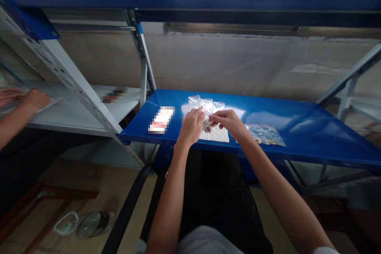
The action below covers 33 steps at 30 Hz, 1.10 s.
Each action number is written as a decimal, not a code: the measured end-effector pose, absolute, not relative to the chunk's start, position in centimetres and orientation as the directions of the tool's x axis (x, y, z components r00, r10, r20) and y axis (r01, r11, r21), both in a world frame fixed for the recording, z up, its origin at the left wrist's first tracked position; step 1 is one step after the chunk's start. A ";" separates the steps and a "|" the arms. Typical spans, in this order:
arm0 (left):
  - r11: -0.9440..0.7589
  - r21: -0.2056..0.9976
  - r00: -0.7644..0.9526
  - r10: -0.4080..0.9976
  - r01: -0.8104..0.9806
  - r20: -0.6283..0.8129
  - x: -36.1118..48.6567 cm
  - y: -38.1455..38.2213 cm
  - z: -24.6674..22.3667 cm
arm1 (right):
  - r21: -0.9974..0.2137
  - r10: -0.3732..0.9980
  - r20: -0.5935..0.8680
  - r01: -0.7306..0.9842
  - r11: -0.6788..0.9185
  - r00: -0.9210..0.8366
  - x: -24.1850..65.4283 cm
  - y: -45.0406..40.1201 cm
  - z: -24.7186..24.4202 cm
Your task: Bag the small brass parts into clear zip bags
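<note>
My left hand point(191, 126) and my right hand point(228, 123) meet over a white paper sheet point(216, 135) on the blue metal shelf point(276, 119). Their fingertips pinch a small clear zip bag point(206, 112) with a thin red edge, which is hard to make out. Several small brown pieces point(207, 126) lie on the sheet beneath my fingers. Behind my hands stand several clear plastic bags point(202, 104). A flat clear bag with gold-coloured bits point(264, 135) lies to my right, and a pixelated white-and-red packet point(161, 120) lies to my left.
A co-worker's hand point(35, 100) rests on clear plastic on a white metal shelf point(71, 115) at the left, beyond a slotted white upright point(80, 83). A black chair arm point(127, 206) runs below, and plastic containers point(89, 224) lie on the floor.
</note>
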<state>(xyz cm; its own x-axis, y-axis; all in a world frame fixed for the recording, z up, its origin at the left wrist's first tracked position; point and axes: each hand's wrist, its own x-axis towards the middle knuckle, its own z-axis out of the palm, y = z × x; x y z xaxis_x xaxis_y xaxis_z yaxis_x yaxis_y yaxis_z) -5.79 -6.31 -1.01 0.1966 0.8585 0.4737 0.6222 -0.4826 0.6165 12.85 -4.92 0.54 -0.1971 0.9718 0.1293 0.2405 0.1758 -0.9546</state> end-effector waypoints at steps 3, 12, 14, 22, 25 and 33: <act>-0.493 0.522 0.238 0.844 0.696 0.480 -5.8 -6.4 -1.1 | -0.959 0.969 0.127 0.223 0.174 -0.213 12.8 -4.8 0.4; -0.437 0.410 0.185 0.831 0.801 0.524 -5.3 -6.1 -1.8 | -0.972 0.974 0.047 0.213 0.096 -0.224 12.6 -5.0 0.2; -0.437 0.432 0.171 0.831 0.789 0.529 -5.3 -6.1 -1.8 | -0.977 0.972 0.016 0.201 0.065 -0.233 12.8 -5.2 0.4; -0.488 0.569 0.164 0.835 0.662 0.525 -6.4 -5.6 -2.3 | -0.915 0.991 0.061 0.390 0.105 -0.123 16.0 -3.5 -0.9; -0.502 0.585 0.149 0.825 0.637 0.545 -6.9 -5.4 -2.5 | -0.798 0.991 0.123 0.588 0.134 -0.060 16.9 -2.1 -2.4; -0.497 0.618 0.113 0.826 0.610 0.553 -7.1 -5.4 -2.2 | -0.470 0.963 0.209 0.846 0.253 -0.172 16.9 -1.3 -4.3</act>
